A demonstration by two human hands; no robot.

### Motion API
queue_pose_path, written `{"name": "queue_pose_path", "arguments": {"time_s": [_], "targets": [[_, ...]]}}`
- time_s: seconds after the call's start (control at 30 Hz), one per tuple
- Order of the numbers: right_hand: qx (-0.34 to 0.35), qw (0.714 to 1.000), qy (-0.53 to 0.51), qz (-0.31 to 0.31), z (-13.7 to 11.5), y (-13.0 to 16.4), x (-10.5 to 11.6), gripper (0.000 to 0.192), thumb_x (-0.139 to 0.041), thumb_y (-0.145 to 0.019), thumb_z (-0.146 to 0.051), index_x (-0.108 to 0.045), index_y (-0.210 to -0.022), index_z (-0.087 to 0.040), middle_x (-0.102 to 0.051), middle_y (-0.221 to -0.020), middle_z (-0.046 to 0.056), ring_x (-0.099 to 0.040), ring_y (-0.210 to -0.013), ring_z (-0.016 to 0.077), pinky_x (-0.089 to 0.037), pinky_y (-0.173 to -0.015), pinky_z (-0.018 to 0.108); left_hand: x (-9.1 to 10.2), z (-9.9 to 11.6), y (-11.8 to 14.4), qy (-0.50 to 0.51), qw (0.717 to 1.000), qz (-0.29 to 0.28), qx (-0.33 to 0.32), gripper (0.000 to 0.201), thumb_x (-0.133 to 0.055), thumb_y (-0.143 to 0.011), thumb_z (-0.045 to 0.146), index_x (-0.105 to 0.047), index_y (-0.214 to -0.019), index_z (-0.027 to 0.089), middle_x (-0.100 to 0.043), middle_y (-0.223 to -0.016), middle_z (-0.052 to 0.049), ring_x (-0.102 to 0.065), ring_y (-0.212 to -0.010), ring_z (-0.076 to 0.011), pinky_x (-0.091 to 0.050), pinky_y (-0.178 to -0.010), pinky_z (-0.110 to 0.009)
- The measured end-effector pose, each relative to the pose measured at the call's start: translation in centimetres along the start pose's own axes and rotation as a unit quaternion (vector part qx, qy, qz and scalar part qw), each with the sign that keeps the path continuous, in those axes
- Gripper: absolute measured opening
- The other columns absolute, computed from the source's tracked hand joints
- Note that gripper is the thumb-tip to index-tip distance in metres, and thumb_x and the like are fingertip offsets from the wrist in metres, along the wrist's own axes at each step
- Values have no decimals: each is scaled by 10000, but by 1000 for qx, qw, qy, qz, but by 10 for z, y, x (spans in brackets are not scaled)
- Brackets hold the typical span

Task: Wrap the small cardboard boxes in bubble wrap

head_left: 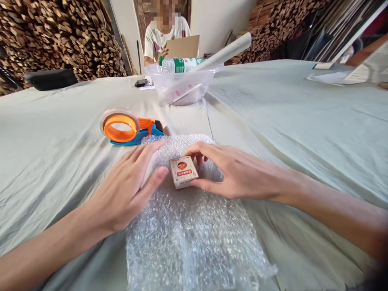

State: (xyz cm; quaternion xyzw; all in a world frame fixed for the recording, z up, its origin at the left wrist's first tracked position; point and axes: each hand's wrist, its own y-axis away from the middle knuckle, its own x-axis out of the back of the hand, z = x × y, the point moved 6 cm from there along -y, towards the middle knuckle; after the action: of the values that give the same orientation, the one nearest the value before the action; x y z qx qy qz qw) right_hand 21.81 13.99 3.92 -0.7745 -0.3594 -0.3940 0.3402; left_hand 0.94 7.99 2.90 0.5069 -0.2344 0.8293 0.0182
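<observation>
Fingers (pixel 194 150) of your right hand (pixel 233 171) curl around the little box (pixel 183 171), thumb on its near side, pinching it. Your left hand (pixel 127 190) lies open and flat on the bubble wrap (pixel 194 238), thumb tip just touching the box. The box is small, square and tan with a red dot on top. It sits on the bumpy, see-through wrap, near your edge of the table (pixel 303 133), which has a soft, wrinkly grey cloth on it. Just past the wrap lies an orange and blue tape holder (pixel 127 128). Farther off stands a clear plastic bowl (pixel 182 87) with a bottle (pixel 180 64) and a white roll (pixel 226 52) across it. A person (pixel 165 34) sits at the far edge, maybe holding cardboard (pixel 183 46).
</observation>
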Motion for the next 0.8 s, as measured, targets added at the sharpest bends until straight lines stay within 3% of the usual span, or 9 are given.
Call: {"name": "queue_pose_path", "arguments": {"time_s": [0.1, 0.17, 0.23, 0.33, 0.4, 0.47, 0.63, 0.7, 0.8], "targets": [[-9, 1000, -20, -5, 5, 0, -1, 543, -747, -1028, -564, -606, -1379, -173, -764, -1127, 65, -711, -955, 218, -478, -829, 344, 6, -2, 1, -88, 994, 38, 56, 511, -321, -1165, 490, -593, -1504, 221, -682, -1537, -122, -645, -1438, -377, -557, -1119, -595], [-10, 999, -27, 18, 6, 0, 5, 563, -624, -1073, -678, -620, -1365, -196, -766, -1170, 72, -705, -956, 220, -476, -837, 351, 5, -4, 4, -144, 985, 45, 83, 517, -384, -1129, 461, -570, -1536, 201, -680, -1477, -156, -696, -1312, -391, -593, -971, -558], [-44, 996, -3, 71, 10, 1, 16, 558, -456, -1126, -703, -655, -1288, -207, -766, -1096, 66, -686, -882, 210, -460, -804, 353, 3, -6, 6, -151, 983, 57, 91, 543, -467, -1084, 427, -535, -1580, 216, -668, -1424, -152, -744, -1102, -327, -598, -830, -484], [-185, 970, 115, 110, 22, 5, 31, 580, -391, -1127, -701, -682, -1171, -202, -691, -790, 36, -592, -661, 194, -367, -681, 355, 3, -5, 7, -80, 988, 89, 96, 558, -561, -1029, 388, -547, -1579, 296, -639, -1403, -111, -727, -942, -226, -601, -749, -404], [-275, 944, 165, 75, 29, 9, 33, 589, -409, -1115, -705, -692, -1206, -197, -663, -711, 28, -554, -582, 190, -333, -657, 362, 6, -5, 6, 5, 986, 108, 123, 561, -634, -985, 396, -582, -1541, 339, -621, -1447, -95, -732, -1056, -238, -631, -777, -384], [-316, 938, 135, 40, 33, 11, 28, 559, -456, -1112, -671, -675, -1324, -202, -701, -733, 28, -598, -569, 190, -378, -666, 366, 9, -6, 5, 114, 972, 124, 165, 578, -726, -919, 413, -615, -1483, 357, -610, -1508, -78, -713, -1205, -275, -657, -815, -382], [-287, 951, -85, 74, 30, 11, 18, 525, -631, -1061, -420, -496, -1536, -241, -759, -852, -14, -684, -521, 161, -505, -581, 336, 17, -7, 8, 290, 921, 146, 214, 442, -837, -906, 484, -728, -1309, 340, -711, -1422, -25, -722, -1148, -241, -646, -844, -338], [-254, 951, -139, 110, 29, 9, 20, 527, -674, -1021, -335, -491, -1502, -219, -747, -908, -4, -688, -515, 153, -506, -520, 323, 16, -7, 8, 282, 930, 111, 206, 427, -802, -947, 557, -761, -1309, 334, -766, -1275, -34, -726, -1051, -225, -625, -813, -326], [-218, 943, -201, 148, 26, 7, 23, 452, -704, -982, -226, -535, -1399, -195, -697, -884, -16, -672, -542, 136, -478, -498, 299, 10, -5, 7, 241, 951, 50, 189, 498, -751, -968, 605, -761, -1385, 332, -749, -931, -32, -641, -751, -180, -490, -572, -268]]}}
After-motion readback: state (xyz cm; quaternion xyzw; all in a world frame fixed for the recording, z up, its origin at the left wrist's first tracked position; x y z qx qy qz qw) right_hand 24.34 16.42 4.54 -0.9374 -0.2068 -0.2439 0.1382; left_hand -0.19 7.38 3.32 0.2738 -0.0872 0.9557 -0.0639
